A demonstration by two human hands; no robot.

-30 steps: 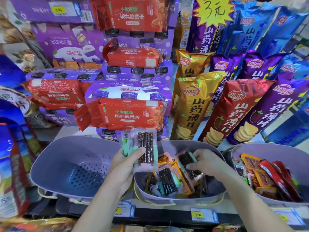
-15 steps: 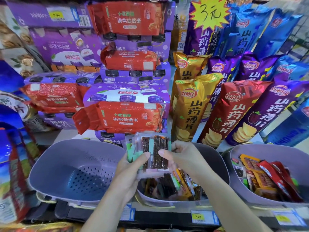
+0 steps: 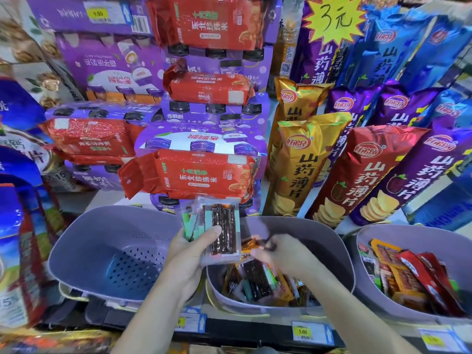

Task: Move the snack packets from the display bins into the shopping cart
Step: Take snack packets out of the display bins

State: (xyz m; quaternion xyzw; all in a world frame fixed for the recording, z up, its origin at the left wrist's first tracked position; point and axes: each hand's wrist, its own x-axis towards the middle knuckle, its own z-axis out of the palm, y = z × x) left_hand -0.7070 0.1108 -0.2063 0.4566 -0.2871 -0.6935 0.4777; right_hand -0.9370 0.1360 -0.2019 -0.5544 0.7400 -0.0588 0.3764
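My left hand (image 3: 190, 254) grips a stack of clear snack packets (image 3: 222, 231) with dark sticks and mint-green labels, thumb across the front, held above the rim of the middle grey bin (image 3: 329, 256). My right hand (image 3: 283, 254) reaches down into that bin, fingers curled at a small orange packet (image 3: 249, 247); motion blur hides whether it grips it. Loose packets (image 3: 258, 282) lie in the bin's bottom. The left grey bin (image 3: 102, 241) holds nothing visible. The right grey bin (image 3: 459, 254) holds red and orange packets (image 3: 413, 279). No shopping cart is in view.
Tall chip bags (image 3: 301, 169) in gold, red, purple and blue stand behind the bins. Red rice-cracker packs (image 3: 194, 175) and purple drink cartons (image 3: 199, 141) are stacked behind the left and middle bins. Price tags (image 3: 302, 331) line the shelf edge below.
My right hand left the stack, where it had added a packet, and dropped back into the middle bin. My left hand keeps the thicker stack in about the same place.
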